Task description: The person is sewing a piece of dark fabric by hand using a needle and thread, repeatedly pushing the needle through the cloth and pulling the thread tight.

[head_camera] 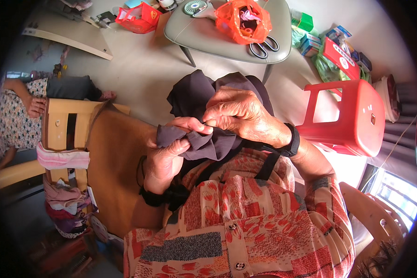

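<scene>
A dark purple-grey cloth [194, 93] hangs over my lap and is gathered up between both hands. My left hand [173, 146] grips a folded part of it between thumb and fingers. Close beside it, my right hand [239, 114] has thumb and index finger pinched together at the fold's edge, touching my left fingertips. Whether something tiny, such as a needle, is in that pinch cannot be told. More of the cloth lies behind the right hand, partly hidden by it. Black bands are on both wrists.
Scissors [264, 47], a red plastic bag [243, 21] and a handheld fan [196, 7] lie on a grey padded stool [201, 38] ahead. A red plastic stool [368, 118] stands right. A wooden chair [55, 128] with cloths and another person [21, 114] are left.
</scene>
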